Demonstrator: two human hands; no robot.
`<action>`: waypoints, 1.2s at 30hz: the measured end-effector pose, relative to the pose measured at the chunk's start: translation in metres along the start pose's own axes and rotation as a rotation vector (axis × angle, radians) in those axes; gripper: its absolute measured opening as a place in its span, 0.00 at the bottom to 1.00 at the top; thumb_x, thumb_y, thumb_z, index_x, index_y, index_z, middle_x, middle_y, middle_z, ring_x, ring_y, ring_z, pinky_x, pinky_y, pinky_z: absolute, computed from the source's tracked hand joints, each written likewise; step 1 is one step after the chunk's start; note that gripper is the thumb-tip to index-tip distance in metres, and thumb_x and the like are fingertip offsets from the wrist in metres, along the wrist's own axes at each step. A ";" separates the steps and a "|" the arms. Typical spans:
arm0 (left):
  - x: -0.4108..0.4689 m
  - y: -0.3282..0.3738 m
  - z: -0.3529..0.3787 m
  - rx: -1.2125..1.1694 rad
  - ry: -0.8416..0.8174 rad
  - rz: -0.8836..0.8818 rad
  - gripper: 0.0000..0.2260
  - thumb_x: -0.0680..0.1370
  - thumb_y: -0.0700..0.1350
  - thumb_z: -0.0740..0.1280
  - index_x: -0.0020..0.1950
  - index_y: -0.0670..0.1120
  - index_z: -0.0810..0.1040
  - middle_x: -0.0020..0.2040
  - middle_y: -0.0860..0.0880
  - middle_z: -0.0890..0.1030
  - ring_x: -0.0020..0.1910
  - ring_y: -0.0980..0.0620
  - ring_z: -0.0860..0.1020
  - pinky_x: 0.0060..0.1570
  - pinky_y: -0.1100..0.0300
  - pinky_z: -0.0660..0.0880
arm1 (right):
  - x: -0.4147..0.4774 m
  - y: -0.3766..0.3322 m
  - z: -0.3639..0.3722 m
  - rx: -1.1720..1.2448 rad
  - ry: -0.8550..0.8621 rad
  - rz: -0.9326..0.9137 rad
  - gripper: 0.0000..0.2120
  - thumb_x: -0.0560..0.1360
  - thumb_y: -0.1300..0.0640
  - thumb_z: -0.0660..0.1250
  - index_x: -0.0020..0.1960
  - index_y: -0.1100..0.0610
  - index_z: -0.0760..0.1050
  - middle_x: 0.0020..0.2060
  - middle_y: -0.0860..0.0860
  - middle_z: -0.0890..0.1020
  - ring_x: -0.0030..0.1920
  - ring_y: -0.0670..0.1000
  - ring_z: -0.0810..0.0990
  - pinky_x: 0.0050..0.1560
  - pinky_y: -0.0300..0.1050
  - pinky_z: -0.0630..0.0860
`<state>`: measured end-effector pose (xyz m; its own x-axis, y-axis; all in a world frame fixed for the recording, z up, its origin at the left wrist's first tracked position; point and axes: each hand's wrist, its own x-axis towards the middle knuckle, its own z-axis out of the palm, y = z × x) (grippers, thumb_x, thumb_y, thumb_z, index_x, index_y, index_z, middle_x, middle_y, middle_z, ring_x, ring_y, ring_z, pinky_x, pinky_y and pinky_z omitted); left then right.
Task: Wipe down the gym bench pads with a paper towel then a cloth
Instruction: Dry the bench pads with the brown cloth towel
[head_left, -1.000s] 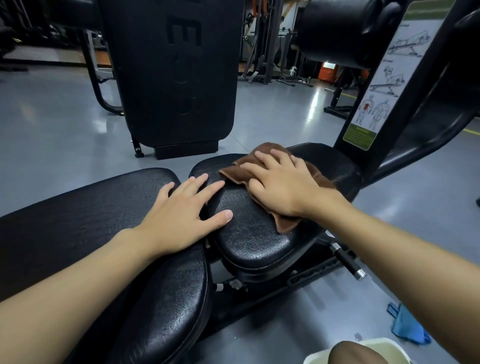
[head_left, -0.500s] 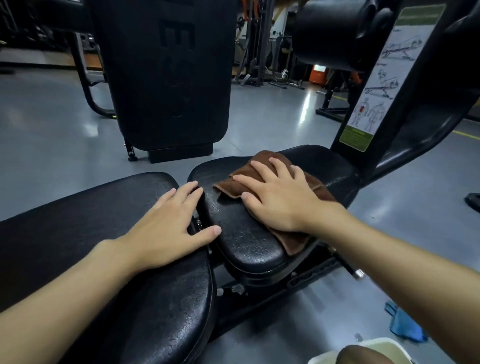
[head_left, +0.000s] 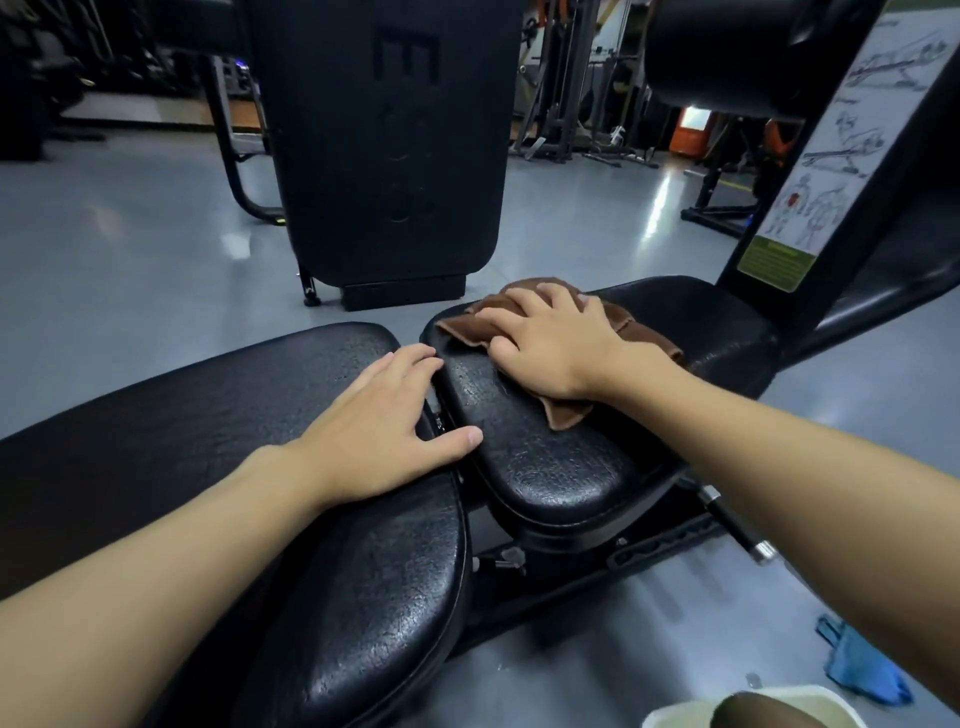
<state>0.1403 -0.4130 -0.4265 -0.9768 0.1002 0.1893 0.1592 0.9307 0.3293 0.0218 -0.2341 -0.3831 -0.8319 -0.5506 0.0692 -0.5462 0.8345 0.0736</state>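
Note:
A brown cloth (head_left: 631, 330) lies on the black seat pad (head_left: 550, 467) of the gym bench. My right hand (head_left: 553, 348) presses flat on the cloth with straight fingers, near the pad's far left corner. My left hand (head_left: 384, 436) rests flat on the long black back pad (head_left: 208, 415), at the end beside the gap; its thumb reaches across onto the seat pad's edge. The seat pad near the cloth looks shiny. No paper towel is in view.
A tall black machine shroud (head_left: 389, 145) stands on the grey floor behind the bench. An upright post with an exercise chart (head_left: 815, 166) rises at the right. A blue cloth (head_left: 862, 667) lies on the floor, next to a white bucket rim (head_left: 680, 714). An adjuster pin (head_left: 737, 530) sticks out under the seat.
My right hand has slid the cloth away from me and a little left along the seat pad. My left hand's fingers have drawn back from the seat pad onto the back pad's end.

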 end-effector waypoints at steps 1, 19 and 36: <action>-0.001 0.001 -0.001 -0.007 0.013 0.002 0.45 0.68 0.75 0.52 0.77 0.48 0.60 0.75 0.55 0.59 0.75 0.52 0.59 0.73 0.55 0.58 | -0.017 -0.001 0.001 0.005 0.027 -0.019 0.24 0.79 0.42 0.47 0.75 0.35 0.57 0.79 0.48 0.56 0.78 0.58 0.51 0.73 0.68 0.50; -0.003 0.002 0.002 -0.069 0.051 0.027 0.38 0.78 0.58 0.61 0.80 0.45 0.45 0.80 0.49 0.51 0.78 0.54 0.48 0.73 0.65 0.42 | -0.016 -0.021 0.002 -0.013 -0.013 0.007 0.24 0.80 0.39 0.46 0.76 0.33 0.53 0.80 0.47 0.53 0.79 0.60 0.47 0.72 0.71 0.47; 0.002 -0.009 0.002 -0.483 0.230 -0.116 0.25 0.84 0.50 0.51 0.80 0.53 0.49 0.79 0.57 0.53 0.75 0.62 0.55 0.67 0.66 0.53 | -0.063 -0.041 0.007 -0.023 0.040 -0.171 0.27 0.76 0.39 0.43 0.74 0.34 0.59 0.80 0.48 0.56 0.79 0.60 0.49 0.73 0.69 0.49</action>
<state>0.1363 -0.4207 -0.4313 -0.9438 -0.1233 0.3065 0.1532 0.6586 0.7367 0.0964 -0.2337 -0.3971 -0.7223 -0.6852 0.0937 -0.6765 0.7282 0.1101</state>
